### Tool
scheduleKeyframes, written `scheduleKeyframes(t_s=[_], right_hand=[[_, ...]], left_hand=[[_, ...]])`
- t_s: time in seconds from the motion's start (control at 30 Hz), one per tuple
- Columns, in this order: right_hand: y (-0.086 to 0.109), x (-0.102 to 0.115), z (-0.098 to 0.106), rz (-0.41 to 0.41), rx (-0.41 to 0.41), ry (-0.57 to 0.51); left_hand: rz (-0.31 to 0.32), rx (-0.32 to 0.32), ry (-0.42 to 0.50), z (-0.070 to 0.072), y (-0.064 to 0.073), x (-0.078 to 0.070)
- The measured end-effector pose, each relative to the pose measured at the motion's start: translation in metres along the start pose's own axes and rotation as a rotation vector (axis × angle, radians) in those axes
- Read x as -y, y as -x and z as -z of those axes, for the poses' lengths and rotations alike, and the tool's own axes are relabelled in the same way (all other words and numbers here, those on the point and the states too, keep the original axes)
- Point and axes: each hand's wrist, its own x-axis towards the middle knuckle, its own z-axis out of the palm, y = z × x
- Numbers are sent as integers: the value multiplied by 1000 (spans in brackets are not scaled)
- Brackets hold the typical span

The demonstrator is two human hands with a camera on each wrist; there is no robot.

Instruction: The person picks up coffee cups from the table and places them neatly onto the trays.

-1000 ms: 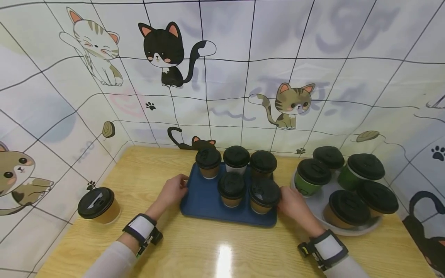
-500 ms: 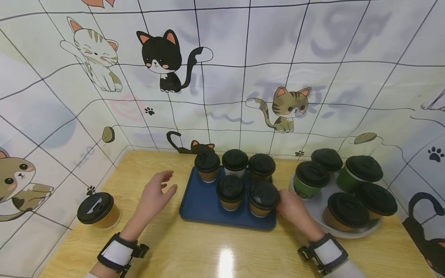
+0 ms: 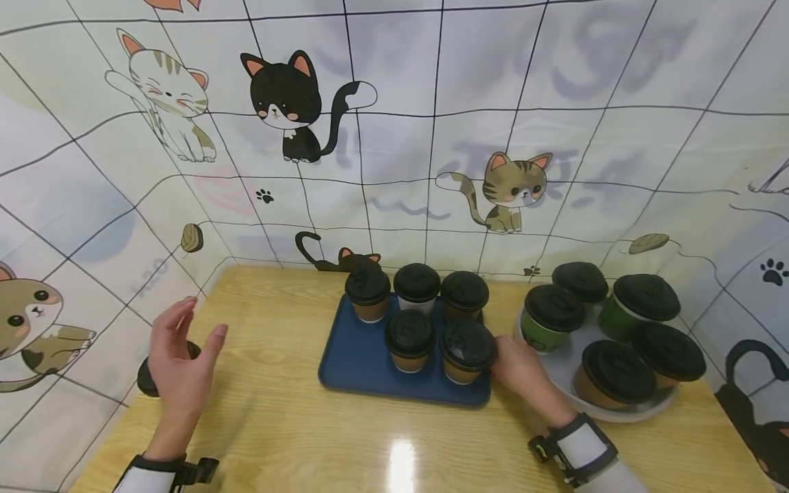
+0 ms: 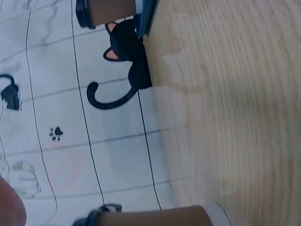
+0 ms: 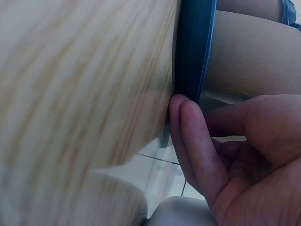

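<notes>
My left hand [image 3: 181, 363] is spread with thumb and fingers apart, in front of a lone brown paper cup with a black lid [image 3: 146, 378]; the hand hides most of that cup. In the left wrist view the brown cup [image 4: 160, 217] shows along the bottom edge, with a fingertip [image 4: 10, 205] at the left. At the right edge of the blue tray [image 3: 357, 370], my right hand [image 3: 518, 366] grips the rim; its curled fingers [image 5: 195, 136] meet the rim in the right wrist view. Several black-lidded cups [image 3: 409, 342] stand upright on the tray.
A round whitish plate [image 3: 564, 373] with several green and brown lidded cups [image 3: 618, 370] stands just right of my right hand. Behind the wooden table [image 3: 320, 452] hangs a cat-printed wall covering [image 3: 394, 150], which also closes in the left side.
My left hand has let go of the tray's left edge and moved left, fingers spread, to the lone cup. My right hand and the tray have stayed in place.
</notes>
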Motion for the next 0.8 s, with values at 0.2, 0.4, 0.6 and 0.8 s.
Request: scheduleKeyframes(t_s=[0.2, 0.4, 0.6, 0.8], right_hand=[[-1, 0, -1, -4, 0, -18], [-1, 1, -2, -16, 11, -34], [-1, 0, -2, -23, 14, -38], [0, 0, -2, -12, 2, -26]], left_hand=[[107, -424, 27, 12, 1, -16], [394, -643, 181, 35, 14, 11], [723, -590, 143, 44, 30, 21], [774, -496, 73, 37, 45, 32]])
